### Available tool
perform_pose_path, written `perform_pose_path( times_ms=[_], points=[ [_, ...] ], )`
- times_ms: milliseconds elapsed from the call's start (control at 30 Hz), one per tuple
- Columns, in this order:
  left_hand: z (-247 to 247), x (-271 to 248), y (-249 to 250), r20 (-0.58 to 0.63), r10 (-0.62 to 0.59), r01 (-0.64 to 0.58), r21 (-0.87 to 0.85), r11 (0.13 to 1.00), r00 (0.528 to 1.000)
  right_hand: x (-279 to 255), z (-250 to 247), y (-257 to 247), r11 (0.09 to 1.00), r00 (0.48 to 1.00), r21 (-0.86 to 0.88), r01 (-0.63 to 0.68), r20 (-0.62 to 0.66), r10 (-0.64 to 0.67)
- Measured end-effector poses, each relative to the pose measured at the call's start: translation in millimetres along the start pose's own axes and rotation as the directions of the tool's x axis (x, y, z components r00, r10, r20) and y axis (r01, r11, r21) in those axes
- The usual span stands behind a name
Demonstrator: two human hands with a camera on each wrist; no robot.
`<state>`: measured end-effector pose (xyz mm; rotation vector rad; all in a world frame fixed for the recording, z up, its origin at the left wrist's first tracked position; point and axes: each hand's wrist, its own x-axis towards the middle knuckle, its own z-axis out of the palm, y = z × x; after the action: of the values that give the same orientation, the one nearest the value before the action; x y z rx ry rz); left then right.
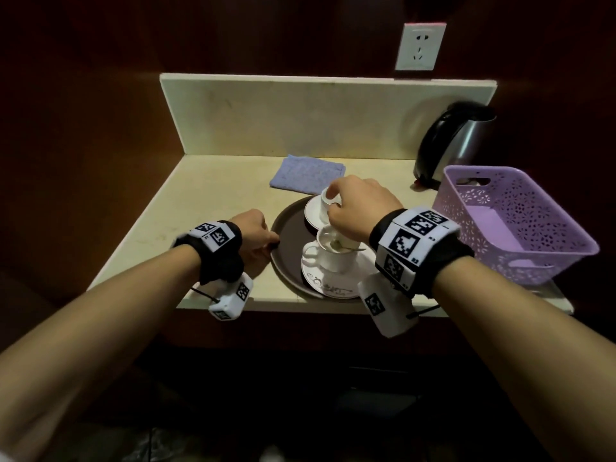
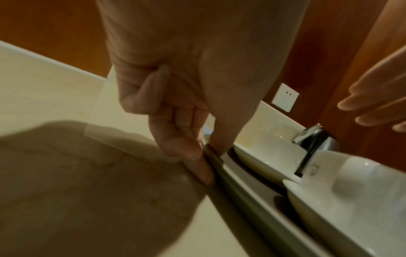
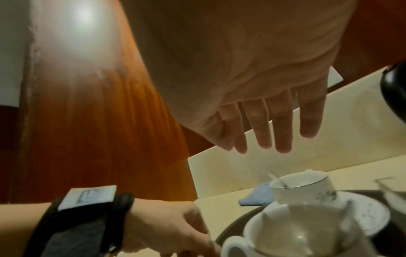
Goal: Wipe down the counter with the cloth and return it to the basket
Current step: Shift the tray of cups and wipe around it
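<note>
A folded blue cloth point(image 1: 306, 175) point(image 3: 257, 196) lies flat at the back of the cream counter point(image 1: 213, 201). The purple perforated basket point(image 1: 533, 201) stands at the right end. My left hand point(image 1: 265, 243) point(image 2: 208, 153) pinches the left rim of a round brown tray point(image 1: 286, 235) point(image 2: 230, 182), thumb inside and fingers outside. My right hand point(image 1: 333, 198) point(image 3: 270, 125) hovers over the tray's two white cups point(image 1: 333, 248) with its fingers straight and holds nothing. Neither hand touches the cloth.
Each cup sits on a saucer, and the near cup point(image 3: 303, 231) has a spoon in it. A black and steel kettle point(image 1: 456, 141) stands behind the basket. A cream backsplash and a wall socket point(image 1: 420, 46) are behind. The tray's near edge sits at the counter's front edge.
</note>
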<state>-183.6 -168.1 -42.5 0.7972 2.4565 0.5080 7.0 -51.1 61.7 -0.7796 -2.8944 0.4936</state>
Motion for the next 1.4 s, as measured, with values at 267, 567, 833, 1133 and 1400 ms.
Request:
perform_pose_path(
  times_ms=[267, 567, 833, 1133, 1400],
  points=[
    [-13, -10, -14, -0.030, -0.088, 0.088, 0.019, 0.996, 0.996, -1, -10, 37, 0.994, 0.995, 0.061, -0.095, -0.021, 0.096],
    [-21, -18, -41, -0.074, -0.125, 0.126, 0.014, 0.992, 0.989, 16, 16, 69, 0.968, 0.965, -0.017, -0.250, 0.081, 0.251],
    [-21, -10, -45, -0.105, -0.079, 0.088, 0.082, 0.993, 0.991, 38, 49, 88, 0.940, 0.909, -0.043, -0.338, 0.246, 0.338],
    [-36, 3, -46, -0.101, -0.037, 0.045, 0.082, 0.996, 0.994, 58, 56, 84, 0.919, 0.878, -0.023, -0.393, 0.286, 0.383],
    [-70, 7, -67, -0.125, -0.056, 0.065, 0.074, 0.995, 0.991, 78, 53, 49, 0.926, 0.899, 0.078, -0.369, 0.284, 0.334]
  ],
)
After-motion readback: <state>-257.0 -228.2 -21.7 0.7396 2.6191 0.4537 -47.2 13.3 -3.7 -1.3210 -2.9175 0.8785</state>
